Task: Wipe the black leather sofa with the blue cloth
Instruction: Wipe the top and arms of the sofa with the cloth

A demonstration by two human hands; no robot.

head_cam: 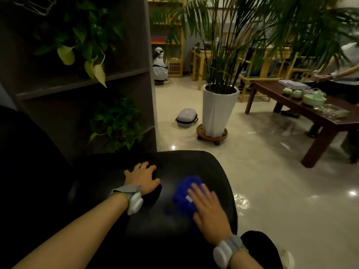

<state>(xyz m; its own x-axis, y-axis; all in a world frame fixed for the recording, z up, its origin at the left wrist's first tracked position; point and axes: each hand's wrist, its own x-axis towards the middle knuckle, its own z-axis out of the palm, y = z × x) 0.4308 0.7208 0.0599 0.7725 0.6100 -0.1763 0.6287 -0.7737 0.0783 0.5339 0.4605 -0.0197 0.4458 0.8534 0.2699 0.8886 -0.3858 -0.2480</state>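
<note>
Right hand: my fingers straight, pressed flat on cloth.
Cloth: blue, bunched under my right hand, on sofa arm.
Left hand: fingers spread, resting on sofa.

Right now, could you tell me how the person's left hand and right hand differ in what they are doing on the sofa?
The right hand lies flat with straight fingers on the blue cloth, pressing it onto the black leather sofa; the left hand touches no cloth and rests bare on the leather. The left hand sits farther from the camera, the right hand nearer the sofa's outer edge. Both are open and wear grey wristbands.
</note>
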